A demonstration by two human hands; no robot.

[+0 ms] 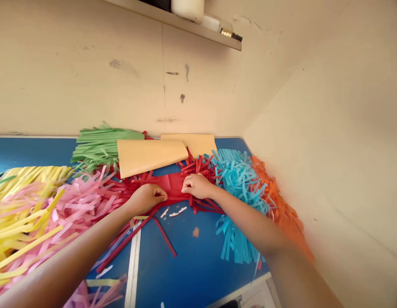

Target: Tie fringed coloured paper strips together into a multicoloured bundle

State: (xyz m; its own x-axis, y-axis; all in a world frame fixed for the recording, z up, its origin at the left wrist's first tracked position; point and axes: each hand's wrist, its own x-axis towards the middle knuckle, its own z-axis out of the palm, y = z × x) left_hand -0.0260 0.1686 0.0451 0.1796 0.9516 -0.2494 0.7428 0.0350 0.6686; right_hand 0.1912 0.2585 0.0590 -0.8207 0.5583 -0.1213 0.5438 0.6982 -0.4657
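Note:
A strip of red fringed paper [173, 185] lies across the blue table, its cut fringes spreading to both sides. My left hand [149, 198] pinches the near edge of this red paper, thumb and fingers together. A short way to the right, my right hand [197, 186] is closed in a pinch on the same paper. Between the two hands a flat, uncut red part shows. Small white scraps [178, 211] lie just in front of it, and a loose red strip [165, 237] trails toward me.
Pink [79, 201] and yellow fringe [28, 214] heap at the left, green fringe [98, 145] behind. Folded tan paper [150, 156] lies behind the hands. Blue fringe [238, 175] and orange fringe [289, 214] border the right wall. A shelf [214, 36] juts out above.

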